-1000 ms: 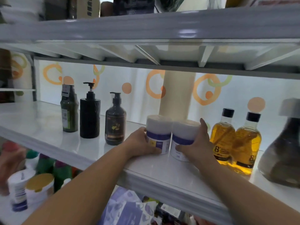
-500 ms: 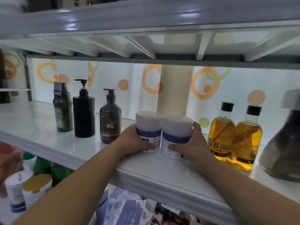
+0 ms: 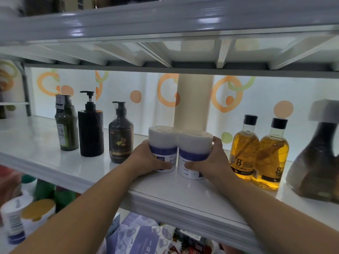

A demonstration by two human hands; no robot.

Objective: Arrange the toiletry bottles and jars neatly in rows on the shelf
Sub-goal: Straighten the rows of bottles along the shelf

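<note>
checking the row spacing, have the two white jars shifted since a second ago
Yes, slightly left: the white jars now sit closer to the brown pump bottle and farther from the yellow bottles.

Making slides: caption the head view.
Left hand grips the left jar, right hand the right jar, side by side on the shelf.

Blurred dark bottle [image 3: 315, 162], edge-cropped.
</note>
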